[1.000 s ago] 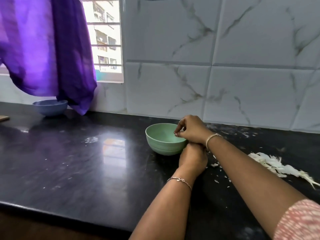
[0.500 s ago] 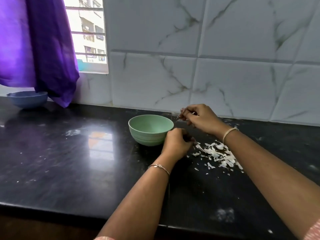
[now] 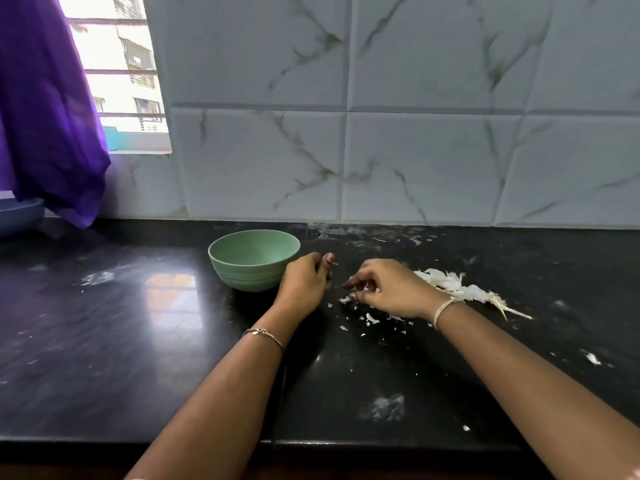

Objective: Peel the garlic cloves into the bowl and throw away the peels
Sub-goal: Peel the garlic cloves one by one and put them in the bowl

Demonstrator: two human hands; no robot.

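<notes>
Since no garlic clove shows, I judge one is hidden in my clenched left hand (image 3: 304, 284), held just beside the green bowl (image 3: 254, 259) at its ten o'clock for a short drop. My right hand (image 3: 388, 289) curls its fingertips onto peel scraps (image 3: 371, 318) on the black countertop (image 3: 138, 341), pinching or not I cannot tell; the peel pile (image 3: 450, 285) at its three o'clock awaits binning.

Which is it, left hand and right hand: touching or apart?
Apart. In the head view, a strip of black counter shows between the left hand and the right hand; no finger bridges the gap.
</notes>
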